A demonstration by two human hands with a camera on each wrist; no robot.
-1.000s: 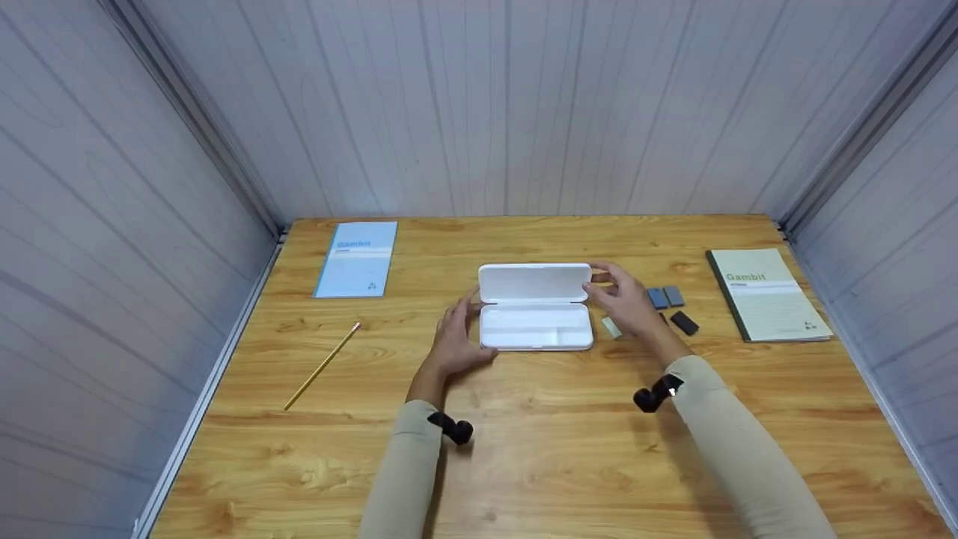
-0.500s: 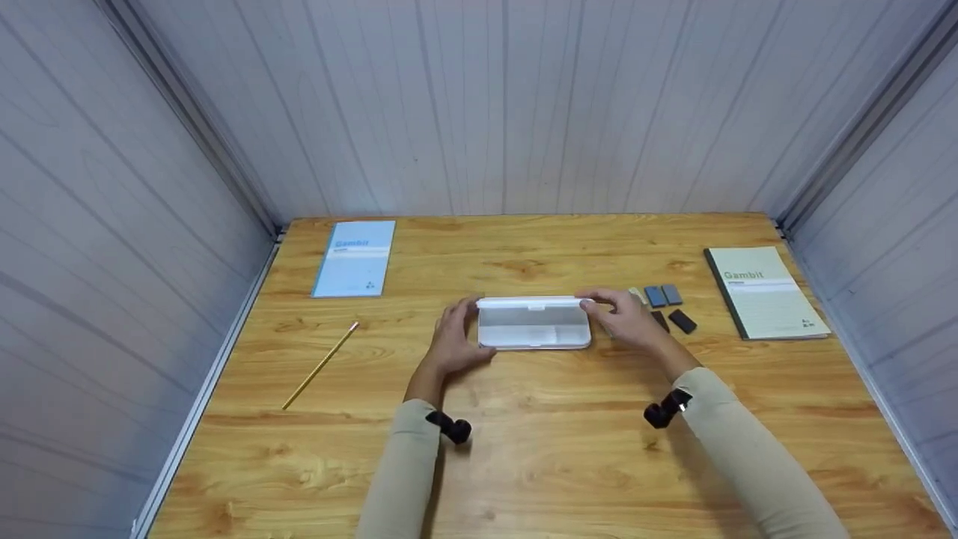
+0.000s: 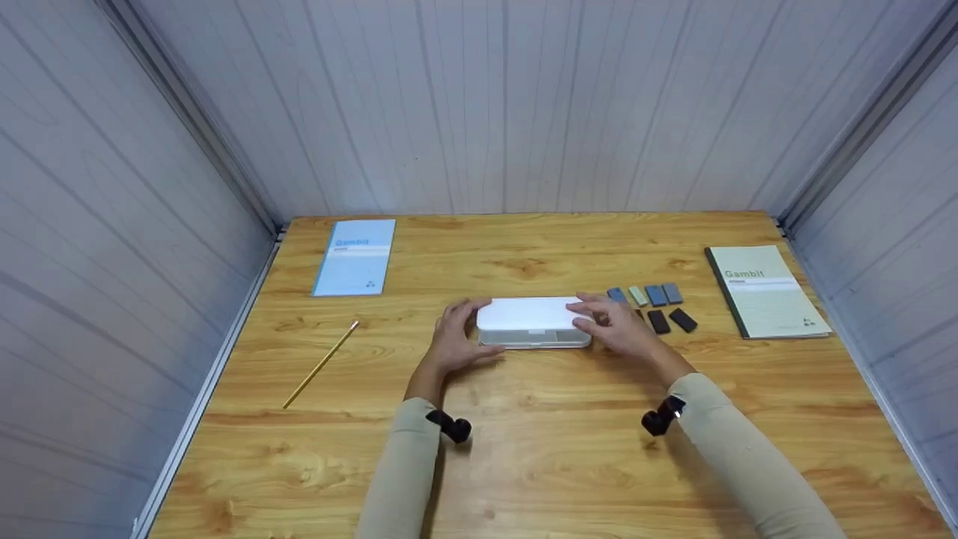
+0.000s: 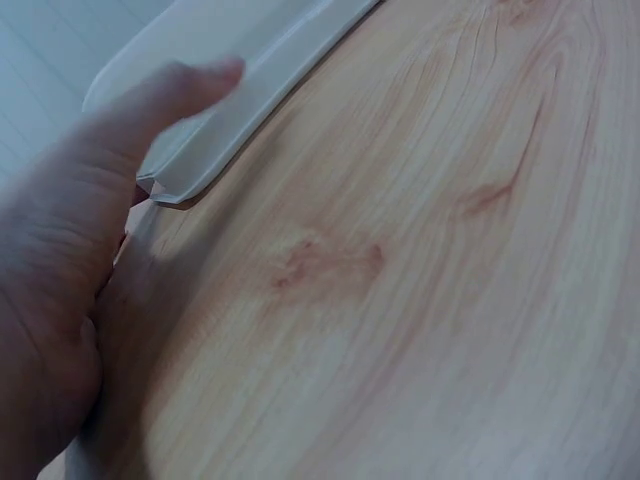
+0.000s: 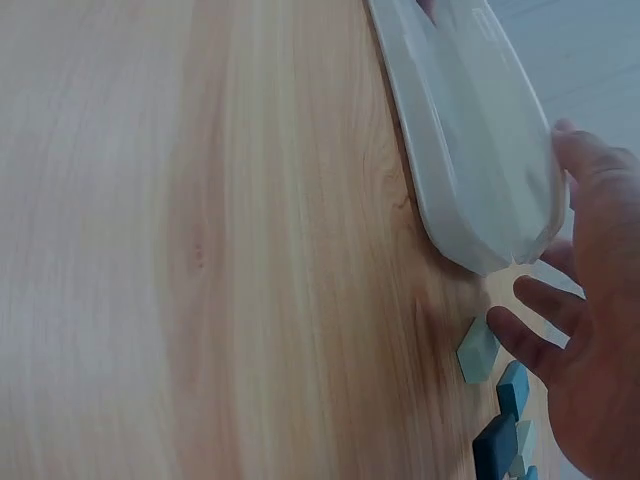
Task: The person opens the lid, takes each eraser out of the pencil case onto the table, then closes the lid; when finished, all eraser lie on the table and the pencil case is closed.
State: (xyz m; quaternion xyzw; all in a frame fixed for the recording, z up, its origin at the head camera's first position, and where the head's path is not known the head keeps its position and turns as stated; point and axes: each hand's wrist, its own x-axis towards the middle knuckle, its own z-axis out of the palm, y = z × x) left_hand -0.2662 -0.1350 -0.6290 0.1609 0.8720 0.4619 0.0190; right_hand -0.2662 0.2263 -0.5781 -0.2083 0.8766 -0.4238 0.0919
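A white plastic pencil case (image 3: 524, 314) lies on the wooden table, its hinged lid tilted low over the base with a gap at the front. My left hand (image 3: 453, 340) grips the left end, thumb along the front and fingers at the back corner. At the right end my right hand (image 3: 617, 326) holds the lid's edge between thumb and fingers. The left wrist view has the left thumb (image 4: 170, 95) across the case's front. In the right wrist view, the case's tray (image 5: 430, 150) shows under the raised lid (image 5: 500, 140).
Beside the right hand lie several small erasers, including a pale green one (image 3: 638, 296), a blue one (image 3: 654, 295) and a black one (image 3: 682, 320). A pencil (image 3: 322, 364) lies at left. Notebooks sit at back left (image 3: 354, 257) and right (image 3: 767, 292).
The case's lid has swung from fully upright down toward the base, with my right hand moving forward and down on it. My left hand has stayed at the left end.
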